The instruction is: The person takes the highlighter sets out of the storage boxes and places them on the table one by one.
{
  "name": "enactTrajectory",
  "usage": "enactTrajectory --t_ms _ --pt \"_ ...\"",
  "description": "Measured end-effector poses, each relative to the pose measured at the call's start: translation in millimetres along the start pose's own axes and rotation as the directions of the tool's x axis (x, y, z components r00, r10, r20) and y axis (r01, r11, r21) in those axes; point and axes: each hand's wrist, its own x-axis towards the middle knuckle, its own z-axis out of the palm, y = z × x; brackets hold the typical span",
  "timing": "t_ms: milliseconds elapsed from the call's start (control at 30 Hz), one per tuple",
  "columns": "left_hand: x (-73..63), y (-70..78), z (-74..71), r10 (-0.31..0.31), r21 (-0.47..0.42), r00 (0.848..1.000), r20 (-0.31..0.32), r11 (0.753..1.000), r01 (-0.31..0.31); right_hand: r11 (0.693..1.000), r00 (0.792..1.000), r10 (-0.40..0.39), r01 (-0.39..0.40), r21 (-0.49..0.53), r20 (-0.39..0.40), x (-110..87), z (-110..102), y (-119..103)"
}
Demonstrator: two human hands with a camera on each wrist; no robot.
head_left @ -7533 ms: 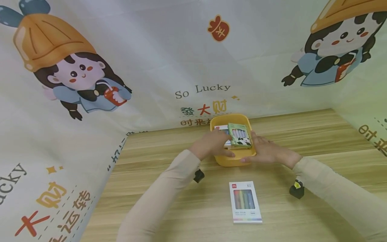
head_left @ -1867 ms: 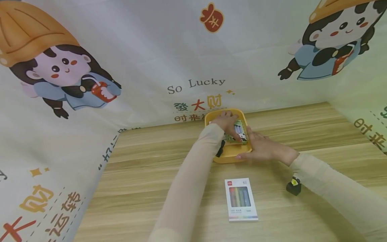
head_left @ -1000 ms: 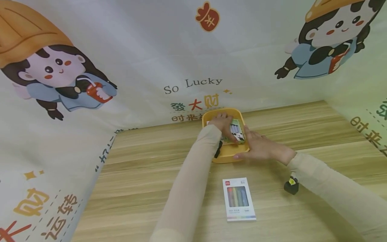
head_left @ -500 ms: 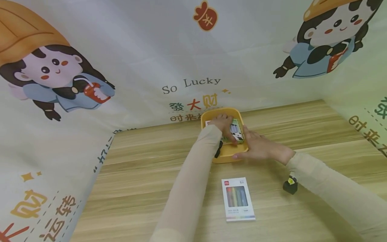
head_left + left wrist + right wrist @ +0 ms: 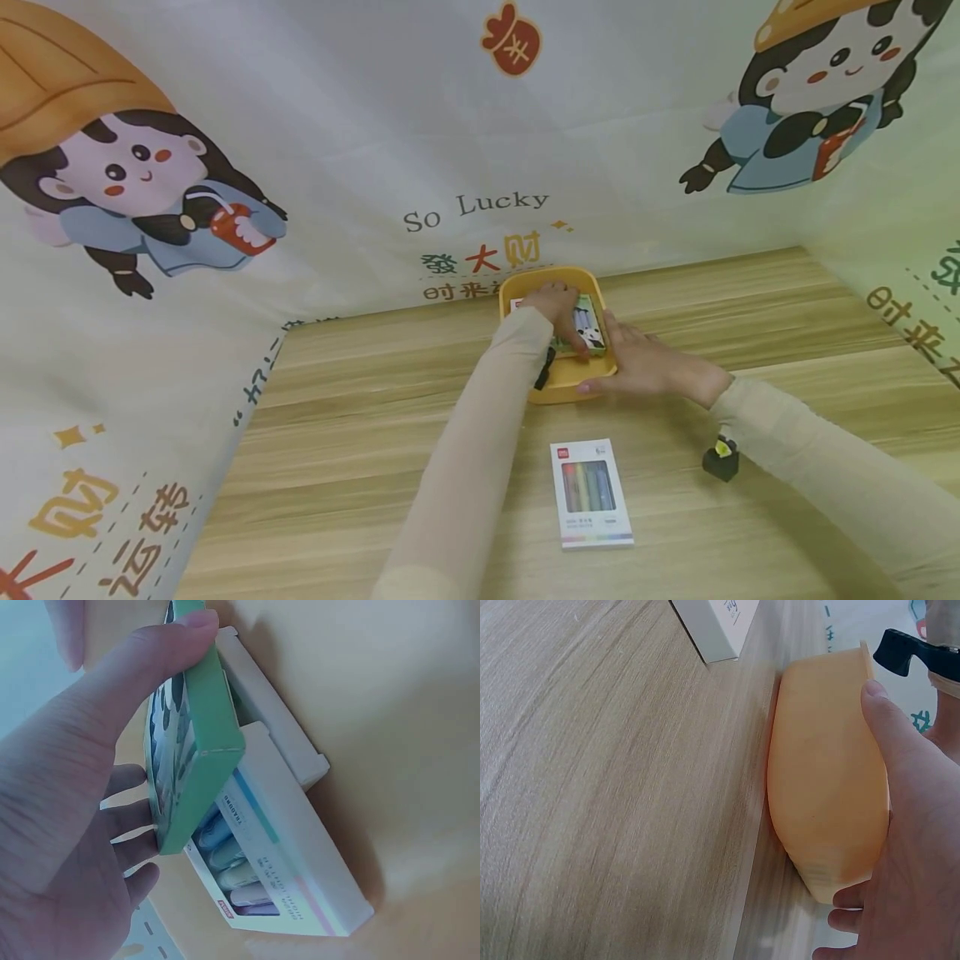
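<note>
A white pen box (image 5: 591,492) lies nearest me. My right hand (image 5: 651,364), spread wide, braces the yellow basket (image 5: 561,397), presumably against sliding; inside, my left hand (image 5: 557,310) grips the green box (image 5: 206,709) by its edges (white boxes (image 5: 309,851) beneath).

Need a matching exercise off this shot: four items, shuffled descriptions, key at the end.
Column 1
1. Left hand
2. Panda box
3. Right hand
4. Bin

Column 2
A. Touches the bin from outside
B. Yellow, standing on the wooden table
C. Grips the panda box
D. Green-edged, inside the bin

Pairs: 1-C, 2-D, 3-A, 4-B
</note>
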Motion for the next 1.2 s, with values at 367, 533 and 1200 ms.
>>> enactTrajectory --t_ms 367,533,1200 --pt "-3.3 -2.4 -6.2 -0.043 0.014 0.999 0.023 0.999 0.042 1.000 1.000 -0.001 0.002 0.021 -0.014 -0.6 -0.3 0.0" --pt "-5.2 -4.2 -8.6 -0.048 0.027 0.998 0.040 0.999 0.046 1.000 1.000 -0.001 0.001 0.019 -0.015 -0.1 -0.3 -0.8" --pt "-38.9 -6.3 -31.3 -0.063 0.047 0.997 0.037 0.997 0.061 1.000 1.000 -0.013 0.013 0.022 -0.001 -0.9 -1.0 -1.6"
